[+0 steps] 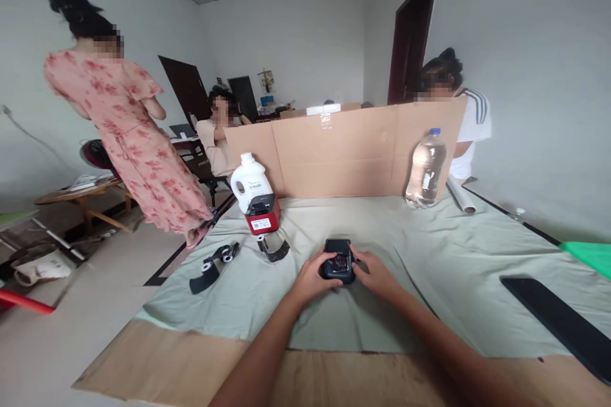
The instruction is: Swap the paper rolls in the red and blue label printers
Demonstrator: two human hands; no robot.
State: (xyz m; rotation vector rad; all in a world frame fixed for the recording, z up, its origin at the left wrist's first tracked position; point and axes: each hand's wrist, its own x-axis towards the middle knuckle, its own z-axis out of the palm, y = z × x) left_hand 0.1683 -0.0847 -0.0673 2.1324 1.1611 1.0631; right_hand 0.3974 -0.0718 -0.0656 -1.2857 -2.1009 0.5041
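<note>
A small black box-shaped device (340, 262), which looks like a portable label printer with its lid raised, rests on the green cloth in front of me. My left hand (314, 278) grips its left side, the thumb along the near edge and the fingers at the far left. From the right, my right hand (375, 275) holds the other side, its fingers against the casing. Something dark and shiny shows inside the device, too small to make out. To the left lie a roll with a loose black strip (277, 253) and several more small rolls with black strips (207, 273).
Behind the rolls stand a red and black box (263, 215) and a white jug (249, 179). A cardboard panel (334, 162) lines the back, with a water bottle (427, 168) before it. A long black slab (558, 324) lies at right. Several people are nearby.
</note>
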